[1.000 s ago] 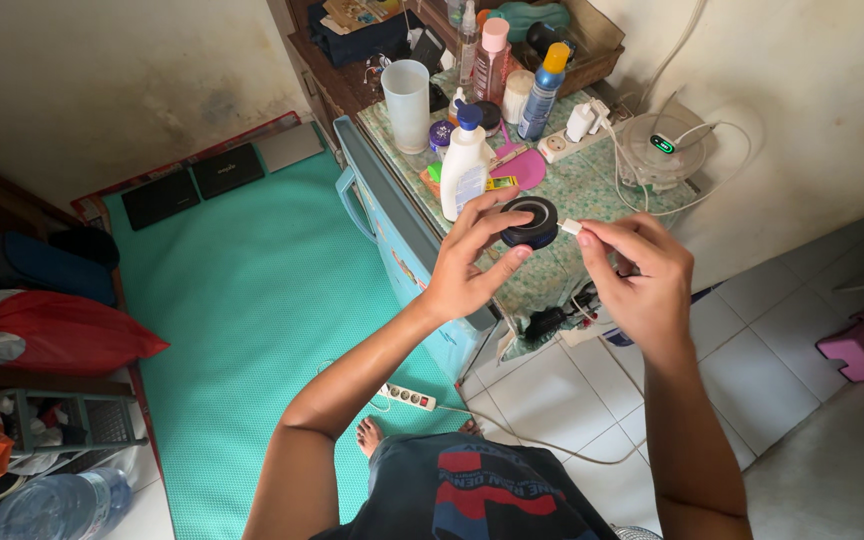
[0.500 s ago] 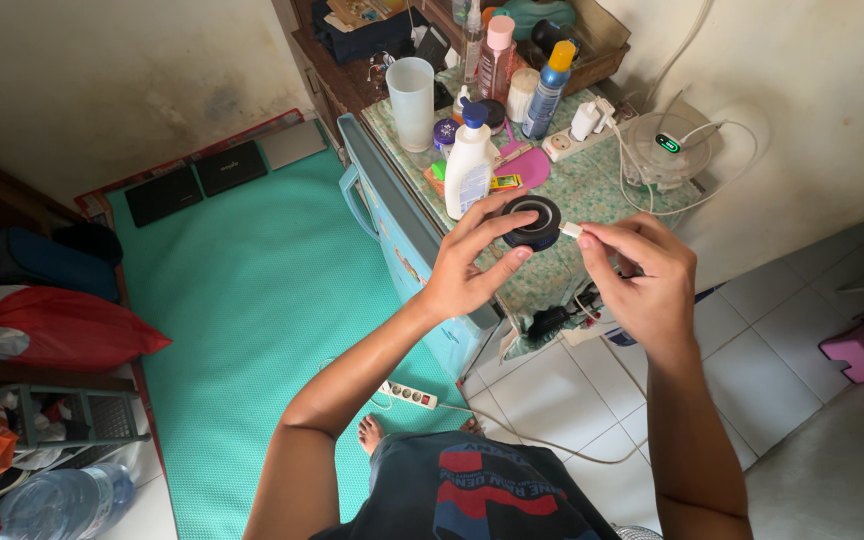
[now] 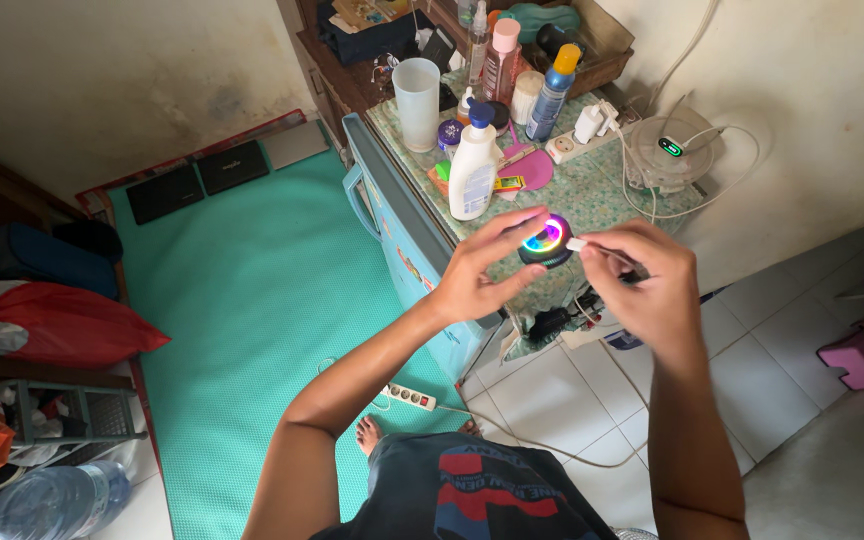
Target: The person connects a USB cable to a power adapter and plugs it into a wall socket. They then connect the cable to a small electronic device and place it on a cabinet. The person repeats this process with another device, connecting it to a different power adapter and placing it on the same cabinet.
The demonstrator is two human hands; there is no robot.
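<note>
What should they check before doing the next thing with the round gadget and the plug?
1. Left hand grips the round gadget firmly: ok, fingers wrap its edge.
2. Right hand pinches the white plug: ok.
3. Plug sits at the gadget's side: ok, though how deep it goes, cannot tell.
4. Gadget shows coloured lights: ok, ring glows.
5. Cable free of tangles: cannot tell, the hand hides it.
6. White bottle stands clear of the hands: ok.

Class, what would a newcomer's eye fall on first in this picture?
First, the small round device glowing in rainbow colours, held in the left hand at picture centre. The right hand holds a white plug at its side. Left of them spreads a bright green mat.
</note>
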